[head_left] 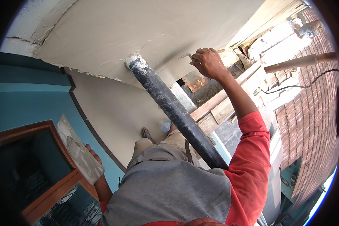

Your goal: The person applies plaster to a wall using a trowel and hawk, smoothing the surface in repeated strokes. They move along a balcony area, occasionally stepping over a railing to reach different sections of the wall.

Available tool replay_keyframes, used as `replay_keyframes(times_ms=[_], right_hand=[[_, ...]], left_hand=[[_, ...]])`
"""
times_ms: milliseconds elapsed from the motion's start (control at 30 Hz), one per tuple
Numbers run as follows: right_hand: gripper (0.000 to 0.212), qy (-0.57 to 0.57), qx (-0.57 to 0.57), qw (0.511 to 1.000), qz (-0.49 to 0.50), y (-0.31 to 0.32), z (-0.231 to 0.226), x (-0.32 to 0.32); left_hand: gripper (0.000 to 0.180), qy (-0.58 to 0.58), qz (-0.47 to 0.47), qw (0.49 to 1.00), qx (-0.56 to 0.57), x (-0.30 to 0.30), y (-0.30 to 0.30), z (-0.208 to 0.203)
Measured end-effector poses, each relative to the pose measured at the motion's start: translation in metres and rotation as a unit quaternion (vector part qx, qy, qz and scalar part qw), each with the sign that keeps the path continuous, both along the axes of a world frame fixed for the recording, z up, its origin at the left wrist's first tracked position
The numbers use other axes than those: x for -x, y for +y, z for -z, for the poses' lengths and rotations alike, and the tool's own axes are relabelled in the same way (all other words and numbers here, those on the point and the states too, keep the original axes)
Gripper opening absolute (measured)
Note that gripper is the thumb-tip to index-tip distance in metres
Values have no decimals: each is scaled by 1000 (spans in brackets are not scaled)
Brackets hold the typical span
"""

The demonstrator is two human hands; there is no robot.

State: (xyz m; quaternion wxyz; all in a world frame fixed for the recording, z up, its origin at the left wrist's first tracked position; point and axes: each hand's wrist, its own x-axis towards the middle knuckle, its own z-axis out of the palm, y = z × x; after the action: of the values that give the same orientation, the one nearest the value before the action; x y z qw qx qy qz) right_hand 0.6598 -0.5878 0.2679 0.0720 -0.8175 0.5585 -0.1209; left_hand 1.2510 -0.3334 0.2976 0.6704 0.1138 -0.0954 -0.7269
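Note:
My right hand (210,64) is closed around the handle of a trowel (188,55). Its thin blade, seen nearly edge-on, lies close to the smooth, pale plaster surface (113,34); whether it touches cannot be told. Down on the left, my left hand (93,153) grips a flat plaster board (79,150) smeared with wet grey plaster. The board hides most of that hand; only some fingertips show at its edge. A dark, plaster-spattered pipe (169,107) slants from the plastered surface past my right side.
Teal wall (30,107) and a brown-framed window (26,165) stand on the left. Below is a tiled floor (105,113) with a light-blue bucket (165,125). On the right are wooden planks (218,109), a pole (299,62), a black cable (305,87) and a tiled roof (305,116).

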Motion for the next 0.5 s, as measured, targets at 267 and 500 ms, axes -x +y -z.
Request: replay_keyframes(times_ms=[267, 500], right_hand=[[23, -6, -9, 1000, -24, -20, 12, -12], [25, 3, -18, 999, -32, -24, 8, -22]], left_hand=[[38, 5, 2, 1000, -4, 9, -3, -1], [31, -69, -45, 995, -57, 31, -5, -14]])
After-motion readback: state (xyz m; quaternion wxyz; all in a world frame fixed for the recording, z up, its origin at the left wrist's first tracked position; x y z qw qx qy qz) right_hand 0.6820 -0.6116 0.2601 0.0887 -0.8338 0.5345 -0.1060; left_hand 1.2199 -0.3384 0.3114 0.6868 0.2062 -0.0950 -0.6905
